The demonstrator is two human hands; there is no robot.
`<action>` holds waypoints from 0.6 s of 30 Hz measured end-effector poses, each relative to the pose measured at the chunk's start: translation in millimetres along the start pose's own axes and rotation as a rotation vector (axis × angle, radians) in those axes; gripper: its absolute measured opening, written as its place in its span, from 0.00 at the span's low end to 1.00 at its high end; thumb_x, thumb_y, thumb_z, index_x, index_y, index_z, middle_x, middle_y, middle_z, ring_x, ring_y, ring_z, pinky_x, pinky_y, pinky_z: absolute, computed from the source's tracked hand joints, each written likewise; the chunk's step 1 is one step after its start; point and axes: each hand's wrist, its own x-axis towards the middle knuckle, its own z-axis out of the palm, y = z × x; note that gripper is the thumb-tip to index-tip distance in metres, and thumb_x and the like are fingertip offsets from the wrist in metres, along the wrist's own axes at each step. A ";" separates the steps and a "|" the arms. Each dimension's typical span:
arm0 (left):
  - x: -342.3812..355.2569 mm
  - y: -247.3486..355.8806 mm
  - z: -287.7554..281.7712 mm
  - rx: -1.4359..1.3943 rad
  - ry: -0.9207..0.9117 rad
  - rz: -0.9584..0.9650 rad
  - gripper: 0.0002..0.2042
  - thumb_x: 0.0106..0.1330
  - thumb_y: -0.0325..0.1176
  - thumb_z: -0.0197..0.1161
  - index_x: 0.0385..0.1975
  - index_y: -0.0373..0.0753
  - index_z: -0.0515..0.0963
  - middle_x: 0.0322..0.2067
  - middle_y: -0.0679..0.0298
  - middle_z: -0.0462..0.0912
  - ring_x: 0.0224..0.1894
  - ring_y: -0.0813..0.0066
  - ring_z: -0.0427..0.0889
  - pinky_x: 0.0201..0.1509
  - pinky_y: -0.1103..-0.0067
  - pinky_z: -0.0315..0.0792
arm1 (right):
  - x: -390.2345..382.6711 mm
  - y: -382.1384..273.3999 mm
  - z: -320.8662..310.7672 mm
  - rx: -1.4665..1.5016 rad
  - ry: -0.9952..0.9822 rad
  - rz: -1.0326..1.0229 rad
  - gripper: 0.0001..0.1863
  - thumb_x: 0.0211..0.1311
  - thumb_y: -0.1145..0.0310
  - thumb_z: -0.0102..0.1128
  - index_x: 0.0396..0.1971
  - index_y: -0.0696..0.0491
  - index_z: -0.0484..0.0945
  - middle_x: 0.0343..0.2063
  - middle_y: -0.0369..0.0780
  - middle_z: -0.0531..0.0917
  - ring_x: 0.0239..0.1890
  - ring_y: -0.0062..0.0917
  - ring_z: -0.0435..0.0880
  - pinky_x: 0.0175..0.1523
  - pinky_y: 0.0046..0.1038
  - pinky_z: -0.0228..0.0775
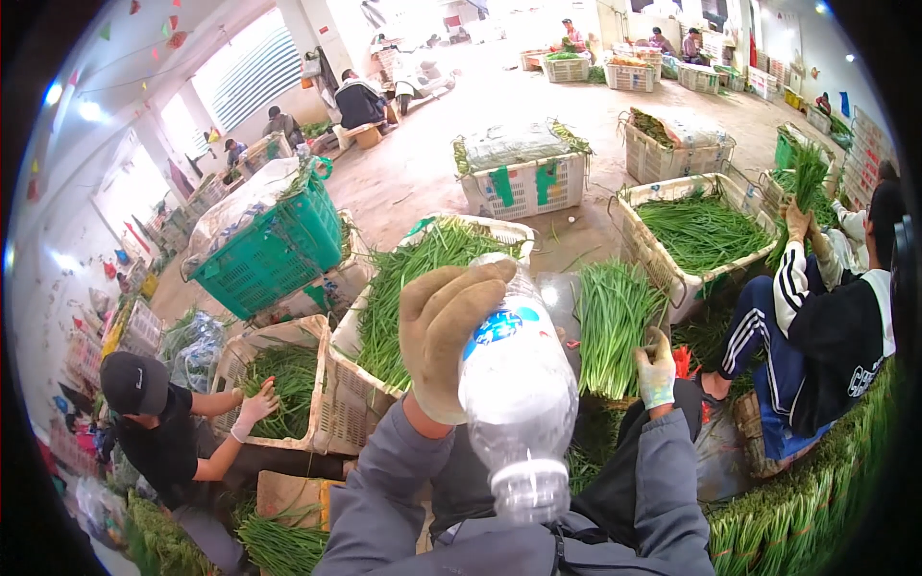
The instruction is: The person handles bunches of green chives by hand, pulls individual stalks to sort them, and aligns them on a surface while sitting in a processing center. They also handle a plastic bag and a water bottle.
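"How is the bottle (519, 389) held?"
"Clasped mid-frame by the left hand (440, 348), neck (530, 485) presumably tipped low for access."
"The right hand (657, 371)?"
"Curled beside the greens (615, 326) (whether anything is held cannot be told)."

And it's the tan-gloved left hand (444, 331) up front, raised, fingers curled! | grey-sleeved left arm (379, 485) bent | pale-and-tan-gloved right hand (657, 374) lower, fingers loosely bent | grey-sleeved right arm (666, 485) angled forward
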 end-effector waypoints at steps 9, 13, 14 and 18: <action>32.3 20.5 -15.5 0.067 0.030 0.170 0.17 0.56 0.33 0.70 0.44 0.39 0.75 0.43 0.57 0.86 0.43 0.63 0.81 0.47 0.73 0.75 | 1.0 -3.7 -9.4 -0.001 0.018 0.001 0.26 0.60 0.74 0.64 0.60 0.54 0.72 0.26 0.34 0.80 0.28 0.17 0.77 0.35 0.23 0.71; 38.6 30.8 -11.3 0.066 0.050 0.158 0.16 0.56 0.32 0.69 0.43 0.39 0.75 0.43 0.57 0.86 0.43 0.63 0.81 0.47 0.73 0.75 | 3.2 -0.4 -13.3 0.086 0.027 0.042 0.26 0.61 0.74 0.63 0.60 0.56 0.71 0.26 0.34 0.79 0.27 0.16 0.75 0.34 0.22 0.70; 39.1 32.1 -9.3 0.061 0.060 0.153 0.16 0.56 0.32 0.69 0.42 0.39 0.75 0.43 0.58 0.86 0.42 0.63 0.81 0.47 0.73 0.75 | 5.2 4.4 -15.2 0.119 0.042 0.032 0.26 0.61 0.74 0.63 0.59 0.57 0.71 0.26 0.34 0.79 0.26 0.15 0.75 0.34 0.21 0.69; 48.0 34.9 -13.3 0.099 0.125 0.180 0.14 0.55 0.31 0.70 0.40 0.40 0.75 0.43 0.58 0.86 0.42 0.63 0.81 0.47 0.73 0.75 | 3.6 -0.9 -6.3 0.119 0.009 0.043 0.27 0.61 0.74 0.63 0.61 0.57 0.70 0.27 0.33 0.78 0.27 0.15 0.74 0.33 0.20 0.68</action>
